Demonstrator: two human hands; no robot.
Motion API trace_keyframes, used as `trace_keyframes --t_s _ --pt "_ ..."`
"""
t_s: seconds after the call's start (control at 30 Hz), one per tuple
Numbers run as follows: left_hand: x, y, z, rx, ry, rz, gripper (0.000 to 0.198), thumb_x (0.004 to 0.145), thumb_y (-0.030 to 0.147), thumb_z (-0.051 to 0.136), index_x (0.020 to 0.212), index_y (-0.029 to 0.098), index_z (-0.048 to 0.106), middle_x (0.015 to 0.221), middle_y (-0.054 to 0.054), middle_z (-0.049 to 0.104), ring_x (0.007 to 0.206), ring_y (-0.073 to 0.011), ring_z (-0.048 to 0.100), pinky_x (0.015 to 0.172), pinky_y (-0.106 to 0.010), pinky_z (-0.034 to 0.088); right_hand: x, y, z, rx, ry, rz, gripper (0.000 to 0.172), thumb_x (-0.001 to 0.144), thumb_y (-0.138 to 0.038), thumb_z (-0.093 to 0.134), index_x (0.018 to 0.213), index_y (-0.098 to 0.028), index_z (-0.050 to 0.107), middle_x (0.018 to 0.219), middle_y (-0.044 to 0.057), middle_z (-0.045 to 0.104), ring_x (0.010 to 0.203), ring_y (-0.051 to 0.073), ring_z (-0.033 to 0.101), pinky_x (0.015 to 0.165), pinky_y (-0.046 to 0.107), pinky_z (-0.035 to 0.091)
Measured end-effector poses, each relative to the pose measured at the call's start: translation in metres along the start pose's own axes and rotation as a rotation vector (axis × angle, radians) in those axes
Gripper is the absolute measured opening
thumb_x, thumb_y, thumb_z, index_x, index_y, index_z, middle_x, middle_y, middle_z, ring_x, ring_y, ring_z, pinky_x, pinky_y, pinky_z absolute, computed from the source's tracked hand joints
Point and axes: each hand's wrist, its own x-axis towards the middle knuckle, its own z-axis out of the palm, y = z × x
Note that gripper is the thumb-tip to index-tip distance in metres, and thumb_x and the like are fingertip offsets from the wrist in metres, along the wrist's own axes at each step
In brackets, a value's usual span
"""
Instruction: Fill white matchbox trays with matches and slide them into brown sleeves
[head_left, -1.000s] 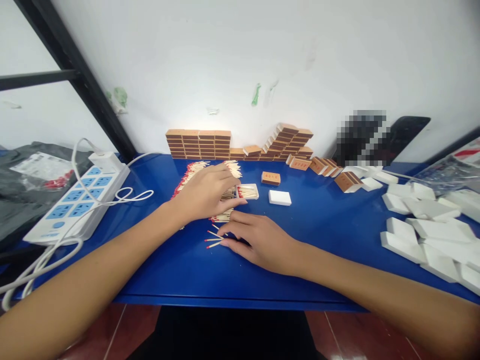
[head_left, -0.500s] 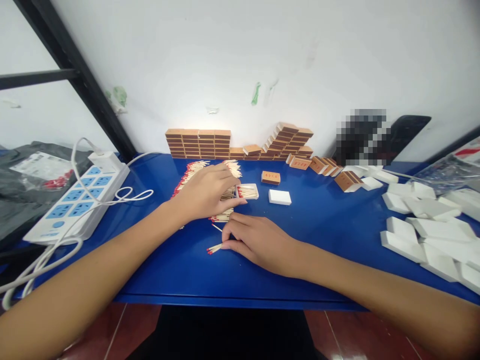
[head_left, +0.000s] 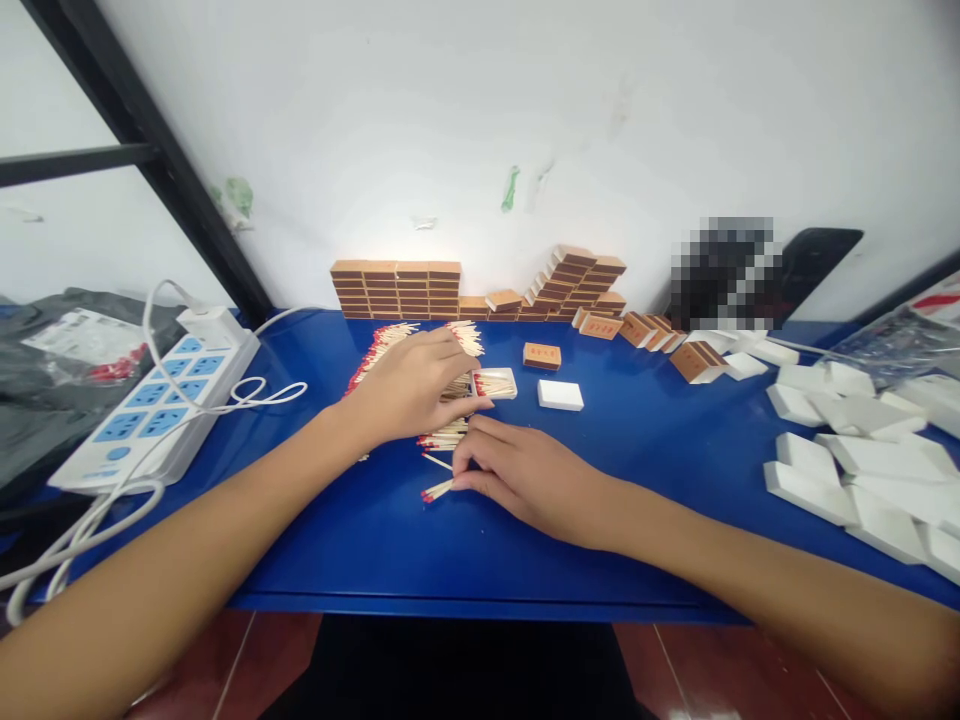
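Note:
My left hand lies over a pile of red-tipped matches, its fingers and thumb spread apart. Its thumb tip reaches the near edge of a small white matchbox tray, which holds matches. Part of the pile is hidden beneath the palm. Closer to the table's front edge, my right hand pinches a few matches between thumb and fingers, their red heads pointing left. One loose match sticks out just left of its curled fingers.
Brown matchboxes are stacked along the wall, with one matchbox lying before them. A white tray sits beyond my right hand. Several white trays are heaped at right. A power strip with cables lies left on the blue table.
My right hand has shifted slightly right and up, and the pinched matches moved with it. My left hand stays almost still.

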Motion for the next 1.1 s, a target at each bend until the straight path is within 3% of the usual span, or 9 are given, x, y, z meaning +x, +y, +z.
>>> trace_keyframes --t_s 0.2,0.4,0.73,1.1 --pt "0.001 0.000 -0.002 0.023 -0.005 0.009 0.033 0.099 0.044 0.066 0.101 0.012 0.074 0.089 -0.011 0.073 0.089 -0.0257 0.066 0.080 -0.039 0.053 -0.007 0.021 -0.024 -0.043 0.218 -0.019 0.011 0.107 -0.029 0.056 0.103 -0.021 0.062 0.099 0.003 0.062 0.080 0.015 0.058 0.069 0.028 0.045" --pt "0.001 0.003 -0.001 0.018 -0.027 -0.004 0.040 0.098 0.052 0.067 0.099 0.014 0.074 0.085 -0.009 0.071 0.086 -0.0244 0.065 0.079 -0.037 0.051 -0.009 0.047 -0.044 -0.188 0.445 0.023 0.010 0.106 -0.027 0.055 0.100 -0.021 0.060 0.091 0.002 0.058 0.072 0.015 0.050 0.065 0.030 0.039" --pt "0.002 0.005 -0.002 -0.014 -0.014 0.013 0.040 0.099 0.051 0.066 0.103 0.012 0.075 0.090 -0.011 0.072 0.089 -0.0249 0.066 0.082 -0.038 0.052 -0.007 0.055 -0.045 -0.263 0.486 0.079 0.008 0.104 -0.026 0.057 0.098 -0.021 0.059 0.091 0.002 0.058 0.071 0.016 0.052 0.065 0.030 0.040" --pt "0.001 0.004 -0.002 0.005 -0.025 0.000 0.039 0.098 0.051 0.067 0.101 0.013 0.074 0.088 -0.009 0.071 0.087 -0.0239 0.064 0.080 -0.037 0.050 -0.008 0.056 -0.048 -0.376 0.493 0.073 0.010 0.106 -0.028 0.053 0.099 -0.022 0.057 0.095 0.006 0.063 0.083 0.021 0.065 0.067 0.032 0.044"
